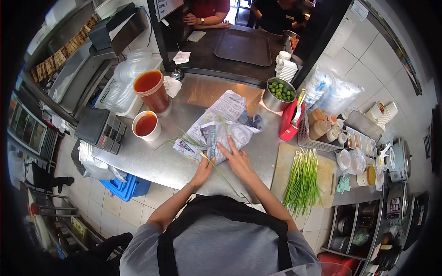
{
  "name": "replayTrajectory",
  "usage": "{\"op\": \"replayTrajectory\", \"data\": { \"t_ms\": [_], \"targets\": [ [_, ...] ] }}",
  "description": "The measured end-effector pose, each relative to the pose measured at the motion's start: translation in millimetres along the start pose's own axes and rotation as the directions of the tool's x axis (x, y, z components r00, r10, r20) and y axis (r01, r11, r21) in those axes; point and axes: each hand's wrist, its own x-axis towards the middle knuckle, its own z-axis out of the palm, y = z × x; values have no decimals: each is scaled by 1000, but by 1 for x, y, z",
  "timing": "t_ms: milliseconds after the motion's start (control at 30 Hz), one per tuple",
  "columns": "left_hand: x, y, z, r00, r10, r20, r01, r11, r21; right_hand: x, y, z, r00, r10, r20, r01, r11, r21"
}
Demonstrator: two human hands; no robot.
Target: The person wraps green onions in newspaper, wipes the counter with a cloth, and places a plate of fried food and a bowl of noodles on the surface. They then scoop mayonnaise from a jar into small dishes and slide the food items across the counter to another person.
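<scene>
In the middle of the steel counter lies a crumpled, folded bundle of newspaper [230, 139], with loose green stalks on and beside it. My right hand [238, 159] rests on the bundle with its fingers spread. At the bundle's near left edge, my left hand [202, 172] is closed on the newspaper, its fingertips partly hidden. A thin chive-like stalk [220, 174] runs across beside the left hand towards my body. Right of my hands, a large bunch of chive-like green stalks [301, 181] lies on a cutting board [282, 168], its tips hanging over the near edge.
Left on the counter stand a tall tub of red sauce [153, 94] and a smaller tub [146, 126]. A pot of small green fruits [280, 91], a red container [291, 122] and a basket of bottles [317, 143] stand right. Two people are beyond the pass-through, near a dark tray [243, 48].
</scene>
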Motion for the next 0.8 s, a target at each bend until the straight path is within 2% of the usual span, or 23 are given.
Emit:
{"op": "replayTrajectory", "data": {
  "t_ms": [33, 133, 233, 333, 367, 400, 433, 467, 500, 533, 567, 600, 667, 700, 800],
  "targets": [
    [2, -4, -1, 1000, 29, -11, -30, 999, -37, 8, 3, 2, 999, -27, 41, 27, 1000, 7],
    [9, -5, -7, 994, -74, 78, 76, 997, -26, 28, 8, 5, 954, 52, 296, -82, 992, 91],
    [22, -16, -6, 983, -164, 87, 171, 982, -77, 36, 11, 1, 946, 34, 322, -106, 972, 210],
    [17, -9, 7, 990, -48, -135, 53, 998, 28, 36, 16, 0, 951, -5, 308, -95, 946, 310],
    [15, -4, 15, 980, -13, -200, -3, 997, -79, 34, 22, 8, 965, -31, 262, -63, 937, 344],
    [9, 16, 20, 961, 132, -244, -81, 974, 211, 34, 30, 19, 976, -56, 212, -28, 927, 375],
    [0, 50, 20, 927, 283, -247, -135, 864, 485, 34, 37, 28, 984, -81, 160, 10, 915, 402],
    [-6, 68, 21, 881, 426, -208, -156, 676, 720, 33, 40, 31, 985, -82, 151, 11, 906, 423],
    [-4, 53, 20, 836, 546, -61, -310, 560, 769, 31, 41, 34, 986, -85, 143, 13, 896, 444],
    [-5, 51, 16, 770, 606, 199, -521, 418, 744, 32, 43, 33, 987, -88, 136, 15, 885, 466],
    [-8, 49, 11, 649, 617, 445, -705, 268, 657, 33, 46, 32, 980, -113, 161, 19, 869, 495],
    [-12, 47, 10, 483, 580, 656, -849, 125, 514, 35, 46, 26, 971, -111, 211, -2, 881, 473],
    [-15, 41, 17, 364, 463, 808, -928, 109, 356, 40, 45, 14, 945, -104, 309, -40, 904, 425],
    [-14, 38, 20, 291, 399, 870, -957, 107, 271, 42, 49, 17, 943, -134, 306, -19, 893, 449],
    [-1, 32, 34, 328, 440, 836, -945, 148, 293, 47, 59, 21, 941, -187, 283, 27, 873, 487]
  ]
}}
